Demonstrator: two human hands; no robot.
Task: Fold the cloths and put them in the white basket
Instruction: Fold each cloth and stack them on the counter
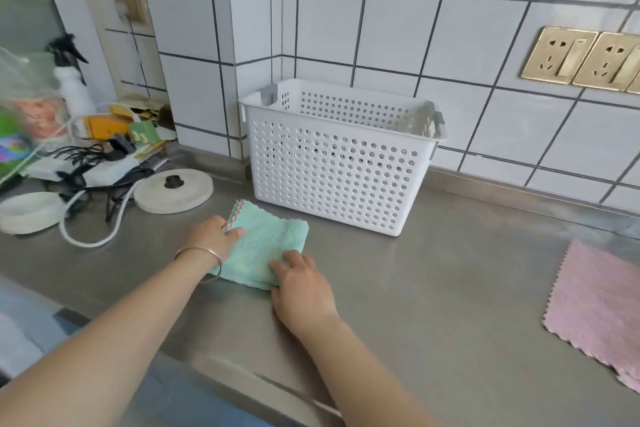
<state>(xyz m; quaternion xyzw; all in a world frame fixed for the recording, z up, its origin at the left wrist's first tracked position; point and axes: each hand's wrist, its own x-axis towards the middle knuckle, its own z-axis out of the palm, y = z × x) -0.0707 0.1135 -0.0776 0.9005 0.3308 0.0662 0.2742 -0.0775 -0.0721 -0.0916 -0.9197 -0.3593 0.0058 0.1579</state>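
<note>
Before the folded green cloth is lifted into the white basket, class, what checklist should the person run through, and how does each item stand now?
1. Green cloth folded: ok, layered edges show at its far corner.
2. Left hand on cloth: ok, at its left edge.
3. Right hand on cloth: ok, fingers on its near corner.
4. White basket upright, open: ok.
5. Basket has room: cannot tell, its floor is hidden.
6. Pink cloth folded: not ok, lies flat.

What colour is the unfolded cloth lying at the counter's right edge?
Pink, with a scalloped edge: the flat pink cloth, seen in the head view.
</note>
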